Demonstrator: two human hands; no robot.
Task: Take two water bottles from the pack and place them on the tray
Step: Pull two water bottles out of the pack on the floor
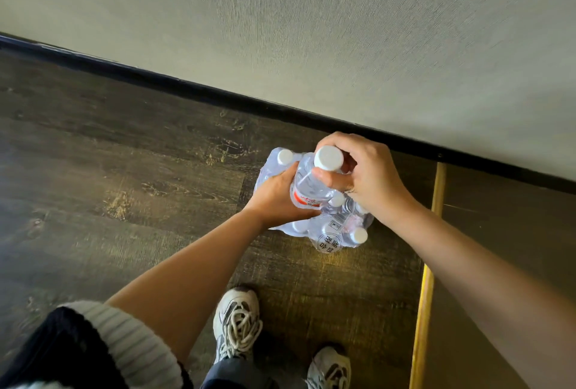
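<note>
A shrink-wrapped pack of water bottles [335, 234] with white caps stands on the dark wooden floor close to the wall. One clear bottle [308, 184] with a white cap and red label is raised partway out of the pack's top. My right hand [364, 176] is closed around this bottle's neck just under the cap. My left hand [277, 195] presses on the pack's plastic wrap beside the bottle's body, fingers curled against it. No tray is in view.
A pale textured wall [343, 30] with a black baseboard [193, 89] runs diagonally behind the pack. A brass floor strip [425, 279] borders a darker floor area at right. My two sneakers [237, 323] stand just below the pack.
</note>
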